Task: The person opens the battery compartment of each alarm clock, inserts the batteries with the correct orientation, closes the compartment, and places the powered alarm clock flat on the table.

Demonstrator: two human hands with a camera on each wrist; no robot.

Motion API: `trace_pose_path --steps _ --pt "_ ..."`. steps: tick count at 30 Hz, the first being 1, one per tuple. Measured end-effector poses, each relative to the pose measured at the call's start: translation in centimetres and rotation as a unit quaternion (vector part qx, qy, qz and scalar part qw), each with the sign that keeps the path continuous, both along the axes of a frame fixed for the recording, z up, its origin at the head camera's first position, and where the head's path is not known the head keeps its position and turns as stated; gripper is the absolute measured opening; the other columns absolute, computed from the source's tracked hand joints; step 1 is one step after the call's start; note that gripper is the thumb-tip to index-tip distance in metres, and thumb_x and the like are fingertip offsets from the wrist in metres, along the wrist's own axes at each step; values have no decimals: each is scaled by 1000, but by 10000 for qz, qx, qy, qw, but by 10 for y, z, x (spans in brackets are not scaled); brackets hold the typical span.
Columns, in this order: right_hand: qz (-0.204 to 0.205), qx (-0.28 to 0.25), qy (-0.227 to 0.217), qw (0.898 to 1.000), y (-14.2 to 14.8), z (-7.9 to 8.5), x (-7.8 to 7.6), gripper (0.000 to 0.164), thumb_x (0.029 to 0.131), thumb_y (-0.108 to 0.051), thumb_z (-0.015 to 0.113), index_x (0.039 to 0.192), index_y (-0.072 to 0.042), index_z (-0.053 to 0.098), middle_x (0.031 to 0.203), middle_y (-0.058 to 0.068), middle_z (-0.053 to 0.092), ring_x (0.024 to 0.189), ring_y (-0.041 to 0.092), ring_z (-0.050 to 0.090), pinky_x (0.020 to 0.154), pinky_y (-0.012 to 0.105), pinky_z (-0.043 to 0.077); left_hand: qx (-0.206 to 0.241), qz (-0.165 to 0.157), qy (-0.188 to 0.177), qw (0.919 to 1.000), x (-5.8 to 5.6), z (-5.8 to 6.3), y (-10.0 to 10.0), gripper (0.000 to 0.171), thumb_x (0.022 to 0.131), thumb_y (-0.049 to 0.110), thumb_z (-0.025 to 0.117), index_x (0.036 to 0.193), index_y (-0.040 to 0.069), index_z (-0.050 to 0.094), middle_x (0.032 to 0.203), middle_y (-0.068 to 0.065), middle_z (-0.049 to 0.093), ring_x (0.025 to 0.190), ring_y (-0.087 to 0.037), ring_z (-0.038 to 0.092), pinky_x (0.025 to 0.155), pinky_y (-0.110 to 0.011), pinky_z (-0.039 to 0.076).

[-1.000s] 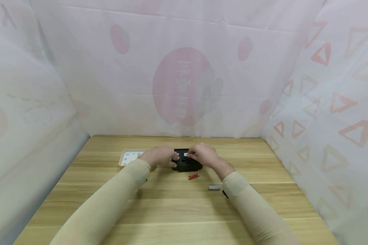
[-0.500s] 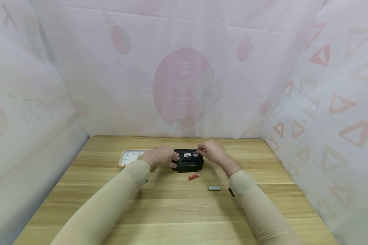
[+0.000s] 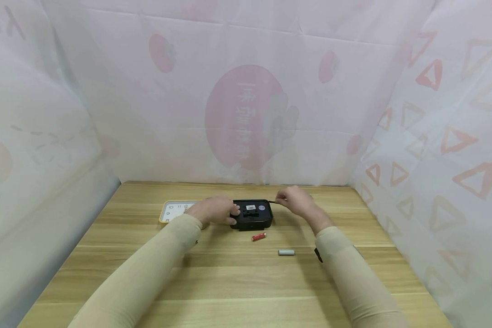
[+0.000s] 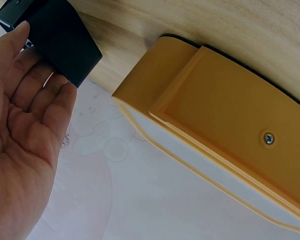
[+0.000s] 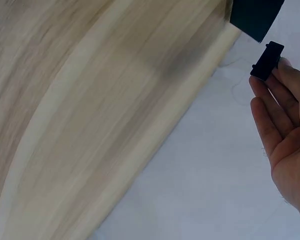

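Observation:
A black clock [image 3: 253, 224] lies back side up on the wooden table, with a white label, a round purple sticker and a dark slot on it. My left hand [image 3: 213, 210] grips its left end, thumb in front and fingers over the side; the left wrist view shows that end as a dark block [image 4: 60, 40]. Just off the clock's right end, my right hand [image 3: 298, 200] pinches a small black battery cover [image 5: 267, 61] with little tabs along one edge. In front of the clock lie a red battery [image 3: 259, 237] and a grey battery [image 3: 286, 252].
A yellow clock [image 3: 173, 212] stands at the left, its numbered face partly hidden behind my left hand. Its yellow casing [image 4: 240, 110] and a screw show close up. Printed cloth [image 3: 320, 136] walls the table's back and sides.
My right hand has moved right, off the clock's back, carrying the battery cover. The clock's slot, label and sticker now show. My left hand has stayed in place.

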State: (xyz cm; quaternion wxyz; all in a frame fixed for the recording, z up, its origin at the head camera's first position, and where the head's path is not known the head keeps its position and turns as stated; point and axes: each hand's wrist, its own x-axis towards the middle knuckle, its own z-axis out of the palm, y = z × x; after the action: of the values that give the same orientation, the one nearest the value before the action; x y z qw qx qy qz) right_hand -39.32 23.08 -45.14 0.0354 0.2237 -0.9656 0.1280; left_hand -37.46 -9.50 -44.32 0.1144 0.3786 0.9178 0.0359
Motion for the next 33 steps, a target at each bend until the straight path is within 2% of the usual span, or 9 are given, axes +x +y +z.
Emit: trace_pose_path --steps 9,18,24,33 --pt "-226 140 -147 9995 19 -4 -8 19 115 -24 79 113 -10 91 113 8 91 106 26 85 100 51 71 55 -8 -3 10000 4 2 0 42 115 29 80 151 8 79 161 -14 74 154 -37 71 135 -51 55" --pt "-284 306 -287 9987 36 -14 -15 16 114 -19 79 109 -9 90 107 7 90 94 19 80 89 44 70 68 15 1 10000 4 1 1 42 115 28 79 152 8 79 162 -14 73 156 -36 69 136 -50 54" --pt "-267 500 -236 9981 41 -16 -15 14 113 -17 80 108 -9 89 106 7 89 97 22 82 93 46 71 53 -11 44 10000 5 1 2 42 115 29 80 151 8 79 161 -13 74 155 -35 70 136 -50 54" --pt "-278 800 -402 9956 44 -21 -16 15 115 -18 78 110 -10 89 111 7 89 106 25 83 102 50 71 138 58 -6 9999 7 3 2 42 114 28 81 150 8 79 159 -13 76 155 -35 71 135 -50 55"
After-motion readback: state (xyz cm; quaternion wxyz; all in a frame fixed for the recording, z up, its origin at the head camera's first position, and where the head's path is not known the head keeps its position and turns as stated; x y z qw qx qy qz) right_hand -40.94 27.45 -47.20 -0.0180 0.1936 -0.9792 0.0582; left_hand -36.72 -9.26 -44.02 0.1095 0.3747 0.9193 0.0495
